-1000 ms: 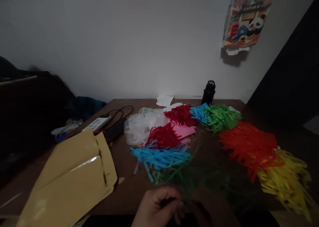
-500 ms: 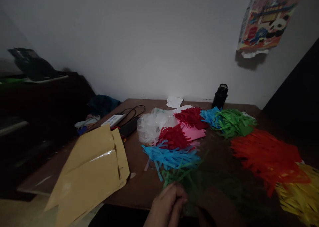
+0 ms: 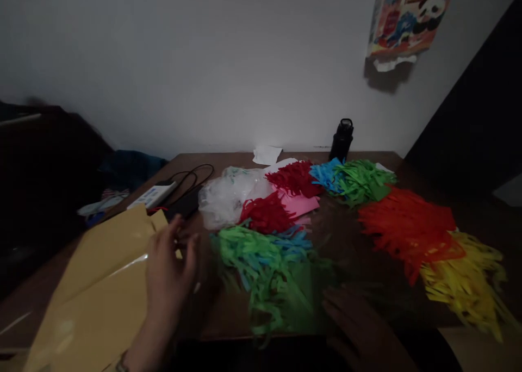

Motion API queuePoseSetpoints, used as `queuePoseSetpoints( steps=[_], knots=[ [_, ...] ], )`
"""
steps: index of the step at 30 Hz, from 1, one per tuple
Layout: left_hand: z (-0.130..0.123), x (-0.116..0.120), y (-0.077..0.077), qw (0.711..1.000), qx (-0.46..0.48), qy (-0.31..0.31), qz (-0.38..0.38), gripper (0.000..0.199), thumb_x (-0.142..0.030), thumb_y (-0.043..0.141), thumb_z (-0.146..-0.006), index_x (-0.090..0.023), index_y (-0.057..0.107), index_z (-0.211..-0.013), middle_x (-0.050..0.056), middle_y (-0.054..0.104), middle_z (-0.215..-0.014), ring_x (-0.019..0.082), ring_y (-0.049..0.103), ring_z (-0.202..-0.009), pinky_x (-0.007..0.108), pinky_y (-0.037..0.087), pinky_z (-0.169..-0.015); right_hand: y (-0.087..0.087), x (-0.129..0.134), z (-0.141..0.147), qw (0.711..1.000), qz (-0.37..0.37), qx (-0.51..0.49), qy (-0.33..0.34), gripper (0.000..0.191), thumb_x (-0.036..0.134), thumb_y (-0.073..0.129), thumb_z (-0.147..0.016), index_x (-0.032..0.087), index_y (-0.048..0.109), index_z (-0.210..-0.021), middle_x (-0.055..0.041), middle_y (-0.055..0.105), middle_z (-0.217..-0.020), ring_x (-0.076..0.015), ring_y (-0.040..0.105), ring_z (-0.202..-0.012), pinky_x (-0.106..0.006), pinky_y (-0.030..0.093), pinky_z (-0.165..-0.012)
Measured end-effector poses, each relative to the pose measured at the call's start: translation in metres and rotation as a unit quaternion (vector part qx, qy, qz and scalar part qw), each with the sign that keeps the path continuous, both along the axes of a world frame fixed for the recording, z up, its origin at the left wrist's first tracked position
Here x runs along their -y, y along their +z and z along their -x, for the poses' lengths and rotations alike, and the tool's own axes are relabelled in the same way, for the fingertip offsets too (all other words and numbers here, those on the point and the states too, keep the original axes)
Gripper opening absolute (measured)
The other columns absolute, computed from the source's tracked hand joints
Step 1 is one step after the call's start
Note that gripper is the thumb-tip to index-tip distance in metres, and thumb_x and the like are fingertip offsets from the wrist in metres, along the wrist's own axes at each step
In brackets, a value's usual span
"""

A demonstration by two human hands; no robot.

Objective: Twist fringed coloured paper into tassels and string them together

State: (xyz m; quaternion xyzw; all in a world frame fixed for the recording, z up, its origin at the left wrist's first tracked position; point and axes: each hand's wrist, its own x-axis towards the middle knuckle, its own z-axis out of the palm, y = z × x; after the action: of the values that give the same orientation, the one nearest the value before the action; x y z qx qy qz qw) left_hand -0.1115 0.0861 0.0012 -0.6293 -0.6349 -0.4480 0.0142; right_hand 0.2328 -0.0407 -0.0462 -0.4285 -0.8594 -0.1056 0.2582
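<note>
My left hand (image 3: 169,271) is raised beside the brown paper envelopes (image 3: 106,274). Its thumb and fingers are apart, and nothing shows between them. A green fringed paper bundle (image 3: 261,258) lies in front of me, its strips spread over a blue fringed bundle (image 3: 299,244). To the right of the green sheet's uncut end is my right hand (image 3: 362,326), dark and slightly blurred, with fingers stretched out and no object visible in it. I cannot tell whether its fingertips touch the table. Two dark red fringed bundles (image 3: 269,213) sit behind, on pink paper (image 3: 299,202).
A clear plastic bag (image 3: 222,198) lies left of the red bundles. Orange-red (image 3: 408,225) and yellow fringed paper (image 3: 468,279) spread at the right. A black bottle (image 3: 341,141) stands at the back. A power strip (image 3: 151,194) with cables is at the left.
My hands have moved apart, the left one going left over the envelopes. The green fringed bundle now lies spread on the blue one. The view has shifted right and down.
</note>
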Motion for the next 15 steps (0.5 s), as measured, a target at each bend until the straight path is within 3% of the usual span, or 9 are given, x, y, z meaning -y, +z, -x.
queuePoseSetpoints(
  steps=[1,2,3,5,6,7,8,10,15],
  knots=[
    [-0.014,0.014,-0.006,0.999,-0.031,-0.044,-0.003,0.035,-0.035,0.054,-0.089,-0.018,0.057,-0.12,0.012,0.062,-0.114,0.031,0.062,-0.103,0.047,0.051,-0.09,-0.006,0.001,0.0,1.0,0.01,0.02,0.012,0.03,0.022,0.049,-0.094,0.015,0.065,-0.118,-0.009,0.071,-0.118,-0.0234,0.067,-0.109,-0.035,0.059,-0.088],
    [-0.031,0.031,-0.011,0.985,-0.084,-0.15,-0.006,0.03,-0.031,0.055,-0.09,-0.021,0.058,-0.118,0.01,0.064,-0.113,0.029,0.062,-0.106,0.044,0.051,-0.092,-0.011,0.001,-0.001,0.999,0.014,0.027,0.021,0.029,0.019,0.05,-0.092,0.015,0.065,-0.117,-0.0088,0.07,-0.119,-0.0232,0.066,-0.111,-0.037,0.058,-0.092],
    [-0.05,0.046,-0.015,0.948,-0.146,-0.283,0.01,0.033,-0.028,0.056,-0.091,-0.024,0.056,-0.124,0.009,0.066,-0.116,0.026,0.062,-0.109,0.039,0.051,-0.093,-0.016,0.001,-0.002,0.999,0.013,0.024,0.029,0.029,0.016,0.049,-0.092,0.015,0.066,-0.116,-0.0083,0.071,-0.119,-0.0223,0.065,-0.112,-0.038,0.056,-0.095],
    [-0.086,0.07,-0.018,0.83,-0.236,-0.499,0.079,0.05,-0.036,0.062,-0.089,-0.027,0.048,-0.136,0.007,0.064,-0.128,0.025,0.057,-0.121,0.037,0.046,-0.103,-0.024,0.001,-0.005,0.999,0.013,0.009,0.042,0.03,0.01,0.044,-0.093,0.015,0.067,-0.113,-0.0077,0.072,-0.116,-0.0204,0.064,-0.113,-0.04,0.053,-0.1],
    [-0.1,0.076,-0.019,0.785,-0.261,-0.549,0.12,0.06,-0.042,0.065,-0.087,-0.027,0.044,-0.141,0.007,0.059,-0.138,0.026,0.051,-0.129,0.04,0.042,-0.107,-0.027,0.002,-0.007,0.999,0.016,0.005,0.049,0.032,0.008,0.041,-0.094,0.014,0.067,-0.112,-0.0079,0.072,-0.114,-0.0195,0.064,-0.114,-0.041,0.052,-0.101],
    [-0.111,0.077,-0.02,0.763,-0.273,-0.567,0.15,0.069,-0.048,0.065,-0.085,-0.025,0.04,-0.145,0.009,0.053,-0.144,0.028,0.045,-0.134,0.044,0.039,-0.11,-0.029,0.003,-0.009,0.998,0.018,0.002,0.053,0.034,0.007,0.039,-0.094,0.014,0.067,-0.111,-0.0085,0.073,-0.113,-0.019,0.063,-0.114,-0.042,0.051,-0.102],
    [-0.117,0.073,-0.021,0.761,-0.281,-0.557,0.175,0.074,-0.052,0.064,-0.084,-0.023,0.037,-0.147,0.011,0.047,-0.149,0.031,0.041,-0.137,0.048,0.037,-0.11,-0.03,0.005,-0.012,0.998,0.022,0.003,0.053,0.035,0.006,0.037,-0.094,0.014,0.068,-0.11,-0.0088,0.073,-0.113,-0.0186,0.063,-0.115,-0.041,0.05,-0.103],
    [-0.115,0.057,-0.026,0.799,-0.298,-0.484,0.199,0.073,-0.052,0.059,-0.088,-0.019,0.036,-0.148,0.016,0.044,-0.15,0.035,0.041,-0.136,0.054,0.04,-0.106,-0.029,0.009,-0.02,0.999,0.02,0.01,0.049,0.037,0.005,0.036,-0.093,0.013,0.068,-0.111,-0.0084,0.073,-0.113,-0.018,0.063,-0.114,-0.039,0.05,-0.105],
    [-0.08,0.021,-0.039,0.891,-0.344,-0.254,0.149,0.044,-0.041,0.048,-0.095,-0.013,0.062,-0.126,0.021,0.066,-0.125,0.039,0.063,-0.11,0.053,0.053,-0.082,-0.027,0.019,-0.039,0.999,0.009,0.01,0.032,0.037,0.004,0.037,-0.093,0.013,0.068,-0.11,-0.0079,0.074,-0.111,-0.0185,0.065,-0.111,-0.038,0.051,-0.103]
  ],
)
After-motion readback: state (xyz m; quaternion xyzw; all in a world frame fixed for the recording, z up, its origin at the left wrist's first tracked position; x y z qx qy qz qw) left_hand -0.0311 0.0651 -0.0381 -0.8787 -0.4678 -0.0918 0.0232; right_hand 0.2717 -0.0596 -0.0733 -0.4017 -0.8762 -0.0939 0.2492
